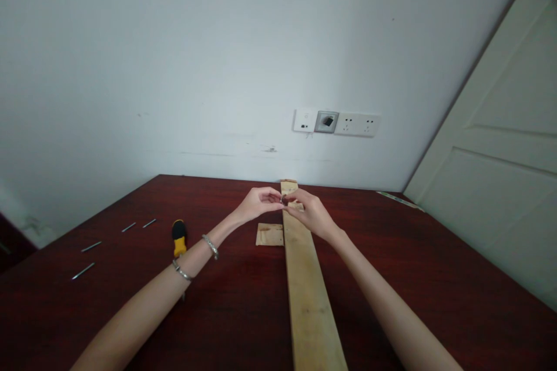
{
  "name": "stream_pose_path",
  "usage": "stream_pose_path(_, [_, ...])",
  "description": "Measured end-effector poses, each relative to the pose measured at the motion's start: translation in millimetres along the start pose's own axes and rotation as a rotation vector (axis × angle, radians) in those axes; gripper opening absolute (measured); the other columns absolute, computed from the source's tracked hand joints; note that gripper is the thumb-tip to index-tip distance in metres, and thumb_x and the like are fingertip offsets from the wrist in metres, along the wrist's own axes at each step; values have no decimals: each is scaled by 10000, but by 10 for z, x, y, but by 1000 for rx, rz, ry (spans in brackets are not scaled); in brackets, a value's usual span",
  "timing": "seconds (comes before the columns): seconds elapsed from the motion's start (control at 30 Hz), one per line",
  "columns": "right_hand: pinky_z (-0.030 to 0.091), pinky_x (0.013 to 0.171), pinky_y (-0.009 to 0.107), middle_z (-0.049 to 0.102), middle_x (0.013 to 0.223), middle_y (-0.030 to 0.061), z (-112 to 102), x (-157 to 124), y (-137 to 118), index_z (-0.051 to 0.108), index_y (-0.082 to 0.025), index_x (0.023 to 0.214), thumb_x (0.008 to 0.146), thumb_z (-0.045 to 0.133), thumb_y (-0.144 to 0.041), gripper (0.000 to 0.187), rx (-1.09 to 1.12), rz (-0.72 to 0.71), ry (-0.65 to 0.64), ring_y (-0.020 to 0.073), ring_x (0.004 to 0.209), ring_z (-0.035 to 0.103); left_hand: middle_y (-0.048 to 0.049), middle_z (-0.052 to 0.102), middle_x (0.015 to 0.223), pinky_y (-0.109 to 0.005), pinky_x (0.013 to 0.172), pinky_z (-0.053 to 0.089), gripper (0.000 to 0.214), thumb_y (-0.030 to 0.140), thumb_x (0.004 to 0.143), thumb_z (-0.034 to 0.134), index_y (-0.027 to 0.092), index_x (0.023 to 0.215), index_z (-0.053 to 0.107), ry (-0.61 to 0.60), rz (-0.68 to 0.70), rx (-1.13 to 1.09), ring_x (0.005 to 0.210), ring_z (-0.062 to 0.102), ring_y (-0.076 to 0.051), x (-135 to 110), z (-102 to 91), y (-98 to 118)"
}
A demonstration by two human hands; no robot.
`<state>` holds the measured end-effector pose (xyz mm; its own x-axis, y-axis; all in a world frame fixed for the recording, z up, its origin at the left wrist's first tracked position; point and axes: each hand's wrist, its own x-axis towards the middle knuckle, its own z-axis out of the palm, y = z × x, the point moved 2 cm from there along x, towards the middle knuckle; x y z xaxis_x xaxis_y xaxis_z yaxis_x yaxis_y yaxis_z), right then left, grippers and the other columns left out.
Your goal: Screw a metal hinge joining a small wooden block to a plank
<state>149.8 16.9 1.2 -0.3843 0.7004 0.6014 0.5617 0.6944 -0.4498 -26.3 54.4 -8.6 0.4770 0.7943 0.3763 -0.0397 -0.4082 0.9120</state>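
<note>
My left hand (260,204) and my right hand (310,213) meet above the far part of a long wooden board (307,284). The fingertips of both pinch a small dark, shiny piece (284,200), too small to name. Beneath the hands, part of the board is hidden. A short wooden block (270,235) lies against the board's left side. Left of my left forearm is a screwdriver handle (178,237), black and yellow; the forearm covers its lower end.
Several metal bits (91,247) lie spread on the left of the dark red table (226,313). A thin strip (399,201) rests at the far right corner. The white wall behind carries sockets (357,124), one with a black plug (327,121). A white door (500,145) stands at right.
</note>
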Motion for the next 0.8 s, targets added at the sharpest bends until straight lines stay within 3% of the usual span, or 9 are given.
stream_pose_path(0.1, [477, 779, 320, 627, 966, 82, -64, -2, -105, 617, -208, 965, 837, 549, -304, 173, -174, -4, 32, 205, 899, 594, -46, 665, 768, -277, 721, 483, 233, 257, 657, 745, 104, 816, 669, 63, 28, 50, 713, 607, -148, -19, 44, 102])
stream_pose_path(0.17, [492, 729, 303, 627, 955, 83, -42, -3, -136, 616, -203, 943, 848, 533, -296, 157, -165, 5, 40, 192, 842, 607, -44, 662, 723, -268, 683, 480, 199, 275, 685, 722, 102, 772, 677, 89, 31, 60, 672, 599, -145, -30, 74, 130])
stream_pose_path(0.43, [538, 481, 245, 668, 775, 43, 88, 17, -105, 610, -175, 878, 804, 581, -372, 212, 398, 202, 168, 173, 674, 659, -51, 659, 700, -248, 632, 469, 226, 273, 678, 740, 83, 793, 694, 169, -50, -221, 606, 566, -112, -12, 58, 103])
stream_pose_path(0.6, [544, 609, 255, 688, 854, 55, 63, -30, -139, 626, -190, 893, 850, 525, -285, 145, 85, 38, 315, 163, 741, 656, -87, 682, 801, -256, 696, 481, 238, 251, 671, 757, 77, 829, 715, 170, -111, -422, 680, 589, -114, -23, 120, 101])
stream_pose_path(0.8, [516, 689, 259, 684, 935, 76, 91, -63, -169, 609, -195, 958, 888, 476, -221, 152, -248, -69, 192, 158, 748, 656, -83, 683, 780, -266, 714, 486, 280, 272, 682, 756, 77, 879, 717, 197, -161, -442, 694, 607, -124, -35, 158, 68])
